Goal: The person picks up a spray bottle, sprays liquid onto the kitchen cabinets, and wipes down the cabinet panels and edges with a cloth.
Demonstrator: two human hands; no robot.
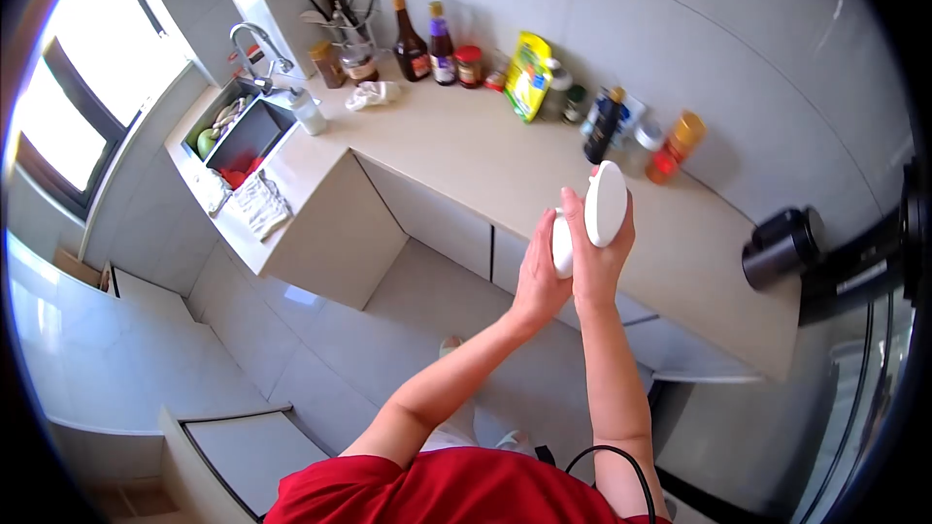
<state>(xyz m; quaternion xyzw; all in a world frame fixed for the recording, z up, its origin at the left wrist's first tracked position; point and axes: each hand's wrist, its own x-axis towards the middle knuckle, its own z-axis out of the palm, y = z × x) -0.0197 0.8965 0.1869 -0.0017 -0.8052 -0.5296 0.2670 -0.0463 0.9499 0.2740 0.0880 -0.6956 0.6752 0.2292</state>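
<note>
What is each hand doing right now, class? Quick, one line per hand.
Left hand: closed, holding a white rounded piece, its grip partly hidden.
Right hand: closed, holding a white disc between thumb and fingers.

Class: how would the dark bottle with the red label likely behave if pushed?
The dark bottle may tip if pushed near its slim neck, being taller than wide. Its glossy surface suggests a stiff, perhaps slippery body. Laid down, its rounded sides would probably let it roll.

rounded pieces (608, 204): white | shirt (447, 487): red | pouch (528, 78): yellow | countertop (456, 141): beige
</note>
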